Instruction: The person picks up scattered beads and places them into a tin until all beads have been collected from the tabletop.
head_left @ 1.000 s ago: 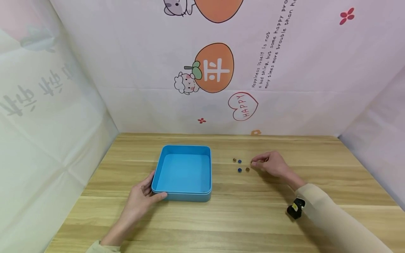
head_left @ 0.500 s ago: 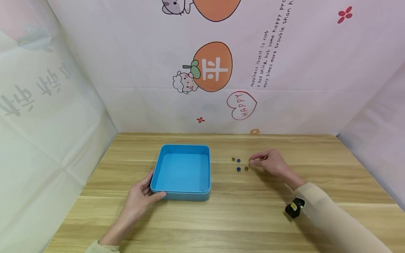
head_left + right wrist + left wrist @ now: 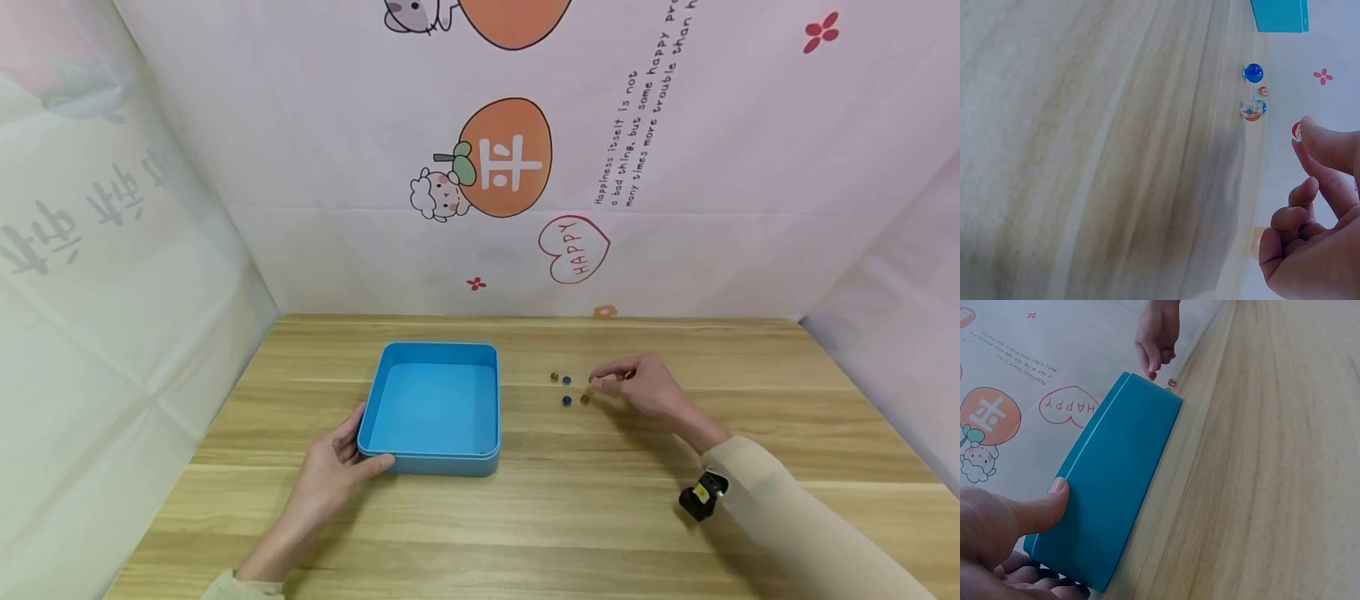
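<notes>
My left hand (image 3: 330,467) grips the near left corner of a square blue box (image 3: 431,465), thumb along its front wall and fingers round the side. The box stands on the table with its open top up. To its right my right hand (image 3: 647,385) pinches a small clear glass marble with red in it (image 3: 1297,131) between thumb and index finger. The other fingers curl toward the palm. Just left of that hand lie two blue marbles (image 3: 566,401) and two brownish ones (image 3: 585,400); in the right wrist view, a clear marble (image 3: 1252,110) overlaps a blue one.
The wood-grain table (image 3: 525,533) meets a printed white cloth (image 3: 360,250) at the back, and more cloth hangs at both sides. A black device (image 3: 701,497) sits at the right wrist. A tiny dark spot shows inside the box's near right corner.
The head view has shifted slightly. Both hands keep nearly the same place, the left on the box and the right pinching the marble; the loose marbles lie as before.
</notes>
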The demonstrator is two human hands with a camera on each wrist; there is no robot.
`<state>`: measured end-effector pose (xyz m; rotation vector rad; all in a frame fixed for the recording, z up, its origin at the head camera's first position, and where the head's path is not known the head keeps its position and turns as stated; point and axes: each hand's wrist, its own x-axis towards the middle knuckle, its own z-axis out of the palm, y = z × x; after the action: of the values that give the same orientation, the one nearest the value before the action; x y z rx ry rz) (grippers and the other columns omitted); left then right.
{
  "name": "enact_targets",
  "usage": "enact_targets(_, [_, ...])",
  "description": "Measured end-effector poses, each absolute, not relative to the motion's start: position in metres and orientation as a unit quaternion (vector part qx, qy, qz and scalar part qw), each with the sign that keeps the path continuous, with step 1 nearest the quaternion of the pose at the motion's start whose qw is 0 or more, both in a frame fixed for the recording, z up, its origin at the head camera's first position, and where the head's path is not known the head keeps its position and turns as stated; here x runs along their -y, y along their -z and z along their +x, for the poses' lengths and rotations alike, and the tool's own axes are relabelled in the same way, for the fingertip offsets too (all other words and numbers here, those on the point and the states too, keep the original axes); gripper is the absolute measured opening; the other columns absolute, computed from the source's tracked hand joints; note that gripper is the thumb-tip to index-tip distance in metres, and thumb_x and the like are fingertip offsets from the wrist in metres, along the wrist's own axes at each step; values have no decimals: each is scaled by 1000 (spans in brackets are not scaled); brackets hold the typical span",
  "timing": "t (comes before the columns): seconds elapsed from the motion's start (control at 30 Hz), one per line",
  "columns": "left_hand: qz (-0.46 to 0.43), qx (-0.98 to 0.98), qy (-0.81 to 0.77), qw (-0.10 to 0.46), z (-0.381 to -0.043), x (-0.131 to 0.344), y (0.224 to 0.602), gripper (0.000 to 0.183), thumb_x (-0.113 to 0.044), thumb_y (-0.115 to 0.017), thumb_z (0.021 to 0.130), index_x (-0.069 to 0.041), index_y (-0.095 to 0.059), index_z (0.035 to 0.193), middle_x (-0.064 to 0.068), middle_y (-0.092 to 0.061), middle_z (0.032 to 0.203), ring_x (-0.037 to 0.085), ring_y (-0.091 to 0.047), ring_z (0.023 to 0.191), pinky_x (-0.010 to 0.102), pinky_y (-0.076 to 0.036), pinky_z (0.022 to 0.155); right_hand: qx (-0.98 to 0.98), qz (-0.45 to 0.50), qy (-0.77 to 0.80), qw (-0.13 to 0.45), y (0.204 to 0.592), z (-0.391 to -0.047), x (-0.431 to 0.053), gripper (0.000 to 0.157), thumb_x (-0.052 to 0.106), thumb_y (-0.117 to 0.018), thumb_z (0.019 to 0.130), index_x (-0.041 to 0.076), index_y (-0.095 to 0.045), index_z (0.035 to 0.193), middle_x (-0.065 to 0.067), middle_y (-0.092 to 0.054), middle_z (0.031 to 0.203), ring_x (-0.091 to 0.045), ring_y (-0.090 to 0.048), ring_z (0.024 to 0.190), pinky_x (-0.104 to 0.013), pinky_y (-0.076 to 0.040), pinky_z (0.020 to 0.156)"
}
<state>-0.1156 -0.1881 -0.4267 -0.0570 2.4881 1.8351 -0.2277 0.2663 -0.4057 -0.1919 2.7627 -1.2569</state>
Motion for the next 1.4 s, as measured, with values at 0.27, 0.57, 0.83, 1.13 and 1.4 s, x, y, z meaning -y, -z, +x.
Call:
enact_targets(0.27, [-16,-802,-597,25,-116,188,427,93,-8,-86,90,2,-29,163,22,-26,168,39,-34,150,40,-41,114,-903,-65,423,46,398,-225,-260,26,23,-79,98,4,-81,116,-10,-66,97,-22,-44,82,-28,-36,61])
enact_targets(0.57, [-12,-803,-596,25,-116,189,428,93,-8,-86,90,2,-29,163,21,-26,168,39,-34,150,41,-41,114,-901,-71,425,43,392,-225,-248,26,22,-79,98,4,-81,118,-7,-61,88,-22,-44,78,-28,-36,61])
enact_targets(0.83, [-10,-803,-596,26,-115,189,429,94,-9,-86,90,1,-30,164,21,-27,168,38,-36,149,40,-42,113,-891,-80,443,50,389,-224,-232,25,20,-80,97,3,-81,116,-3,-48,74,-17,-39,68,-26,-31,56])
enact_targets(1.13, [-12,-799,-600,23,-115,189,427,93,-8,-87,89,1,-31,164,21,-28,168,37,-37,148,41,-42,112,-881,-86,462,59,381,-226,-214,26,21,-81,96,3,-81,115,-3,-47,75,-18,-40,71,-25,-32,56])
enact_targets(1.4, [-16,-800,-600,25,-115,189,427,93,-8,-86,90,1,-30,164,21,-27,168,38,-36,149,41,-41,113,-883,-99,456,57,377,-226,-200,22,21,-80,97,7,-83,113,-5,-50,78,-20,-43,73,-26,-34,56])
